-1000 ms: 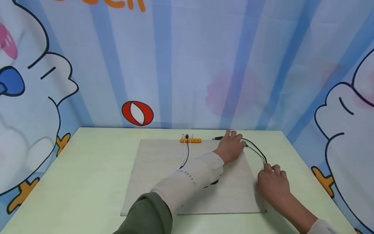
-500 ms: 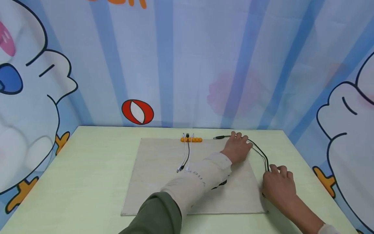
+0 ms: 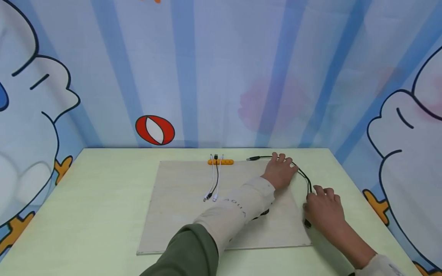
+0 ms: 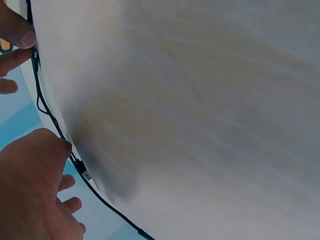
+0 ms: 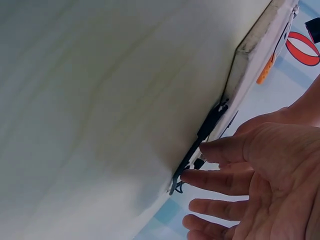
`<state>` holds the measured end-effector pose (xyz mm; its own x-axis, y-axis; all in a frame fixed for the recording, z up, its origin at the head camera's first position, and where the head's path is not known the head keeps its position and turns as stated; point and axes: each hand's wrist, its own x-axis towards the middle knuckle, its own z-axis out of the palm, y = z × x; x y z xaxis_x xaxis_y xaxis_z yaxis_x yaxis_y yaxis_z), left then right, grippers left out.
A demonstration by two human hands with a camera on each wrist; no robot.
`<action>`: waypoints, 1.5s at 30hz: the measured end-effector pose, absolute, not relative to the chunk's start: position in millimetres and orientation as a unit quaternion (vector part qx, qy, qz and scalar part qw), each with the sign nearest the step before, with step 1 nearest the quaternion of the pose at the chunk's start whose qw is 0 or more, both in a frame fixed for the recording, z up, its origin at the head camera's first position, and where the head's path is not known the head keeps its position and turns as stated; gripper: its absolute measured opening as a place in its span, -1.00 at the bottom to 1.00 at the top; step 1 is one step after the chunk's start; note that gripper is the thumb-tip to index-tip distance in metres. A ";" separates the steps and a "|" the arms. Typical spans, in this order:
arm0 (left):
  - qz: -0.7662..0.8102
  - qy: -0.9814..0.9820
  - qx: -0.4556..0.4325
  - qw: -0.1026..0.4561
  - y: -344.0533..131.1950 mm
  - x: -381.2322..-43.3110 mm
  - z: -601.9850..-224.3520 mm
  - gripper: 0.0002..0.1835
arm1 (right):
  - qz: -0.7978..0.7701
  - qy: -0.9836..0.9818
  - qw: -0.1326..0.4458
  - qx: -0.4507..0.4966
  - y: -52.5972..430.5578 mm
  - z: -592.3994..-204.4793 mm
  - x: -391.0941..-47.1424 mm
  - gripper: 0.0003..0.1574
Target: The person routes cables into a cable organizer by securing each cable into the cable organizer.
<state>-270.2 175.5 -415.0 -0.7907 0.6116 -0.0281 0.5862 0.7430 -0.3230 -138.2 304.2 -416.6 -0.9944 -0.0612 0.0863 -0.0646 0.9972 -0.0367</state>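
Observation:
A black USB cable [image 3: 304, 175] curves round the far right corner of a pale board [image 3: 179, 207]. My left hand [image 3: 279, 172] reaches across the board and pinches the cable by that corner; a USB plug [image 4: 86, 173] shows just past its thumb in the left wrist view. Nearer me, my right hand [image 3: 324, 209] pinches the cable between thumb and index finger at the board's right edge. Its other fingers stay extended in the right wrist view. A thick black cable end [image 5: 212, 121] sticks out below this hand. Part of the cable is hidden behind the left fingers.
At the board's far edge sits an orange cable holder [image 3: 221, 162] with two white cables and a black one in it. Another black object [image 3: 265, 212] lies partly hidden under the left sleeve. A printed curtain [image 3: 221, 76] stands behind the table [image 3: 103, 199].
My left hand has slid right along the cable, uncovering more of it toward the far plug. The two cable strands lie closer together, and a black end now shows below my right hand.

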 end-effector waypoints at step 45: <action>0.054 -0.954 -0.288 0.062 188.8 -284.7 -434.2 -0.53 | -0.004 -0.997 0.061 0.038 303.4 -419.7 -149.8 -0.83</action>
<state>-284.7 188.8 -434.2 -0.8264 0.5563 0.0869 0.5429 0.8282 -0.1388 -149.8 303.4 -419.7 -0.9897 -0.0772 0.1208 -0.0762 0.9970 0.0131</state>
